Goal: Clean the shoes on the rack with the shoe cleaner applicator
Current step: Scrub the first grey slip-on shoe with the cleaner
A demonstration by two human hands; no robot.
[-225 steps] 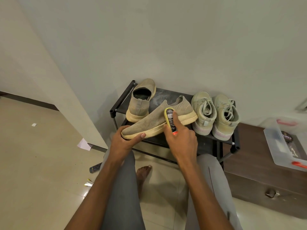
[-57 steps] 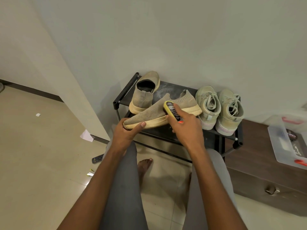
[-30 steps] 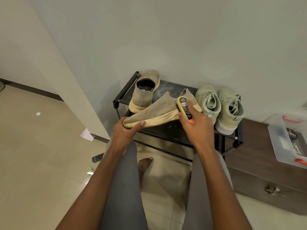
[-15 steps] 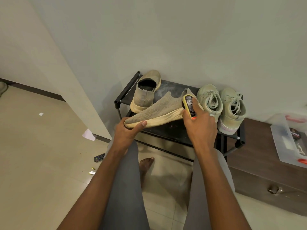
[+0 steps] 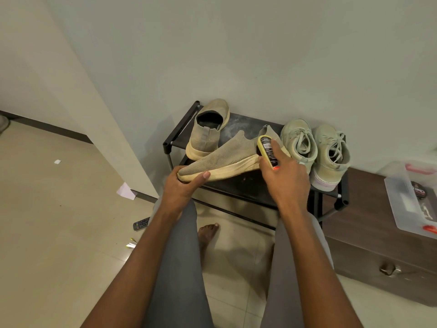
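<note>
Left hand (image 5: 183, 185) grips the toe of the beige knit slip-on shoe with cream sole (image 5: 222, 159), held tilted over the front edge of the black metal shoe rack (image 5: 176, 136); right hand (image 5: 282, 178) clasps the yellow-rimmed shoe cleaner applicator (image 5: 267, 149), pressed to the upper near the heel. Judgement: keep the toe grip firm and rub in short strokes along the knit. Its mate (image 5: 208, 131) stands at the rack's back left corner, the pale green lace-up sneakers (image 5: 314, 147) at the right edge.

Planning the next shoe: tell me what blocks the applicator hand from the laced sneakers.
Nothing visible does. The right hand holds the shoe cleaner applicator against the knit slip-on's heel; the laced sneakers stand uncovered just right of it.
</note>
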